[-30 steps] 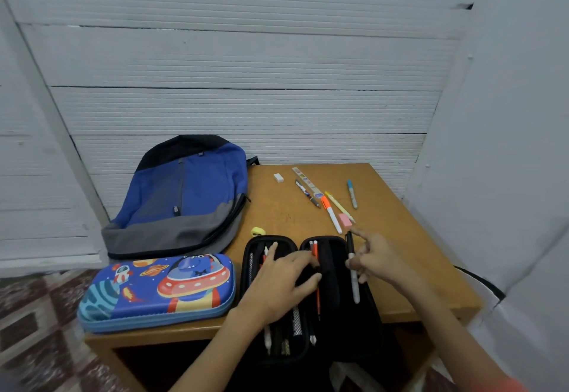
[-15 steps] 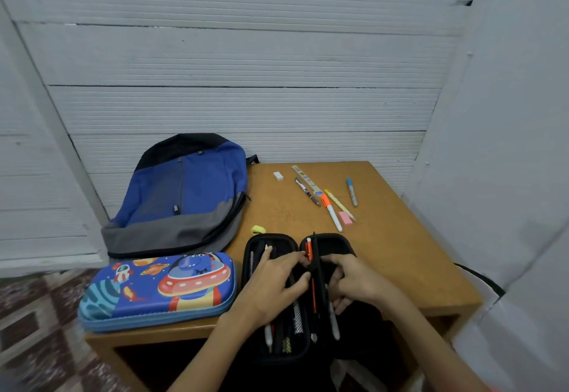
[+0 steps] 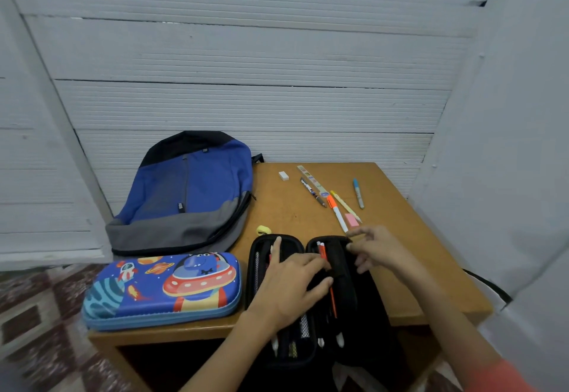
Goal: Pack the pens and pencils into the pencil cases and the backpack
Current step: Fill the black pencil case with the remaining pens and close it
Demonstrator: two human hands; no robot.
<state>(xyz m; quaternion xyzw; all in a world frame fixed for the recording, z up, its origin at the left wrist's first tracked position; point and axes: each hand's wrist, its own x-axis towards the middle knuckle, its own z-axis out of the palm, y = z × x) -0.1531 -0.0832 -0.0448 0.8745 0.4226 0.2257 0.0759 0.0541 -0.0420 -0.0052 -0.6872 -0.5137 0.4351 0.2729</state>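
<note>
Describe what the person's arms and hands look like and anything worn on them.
Left hand and right hand are bare, with no gloves, rings or watch showing. The left forearm is unsleeved; an orange-pink sleeve shows on the right arm, higher up.

The left hand (image 3: pixel 289 287) lies across the open black pencil case (image 3: pixel 346 271), hiding all but the ends of the pens (image 3: pixel 275 344) beneath. The right hand (image 3: pixel 375 250) is blurred, so whether its fingers pinch anything cannot be told. The case's near end, past the table (image 3: pixel 415 268) edge, is lost in shadow, and print on the ruler (image 3: pixel 311 177) is too small to read.
</note>
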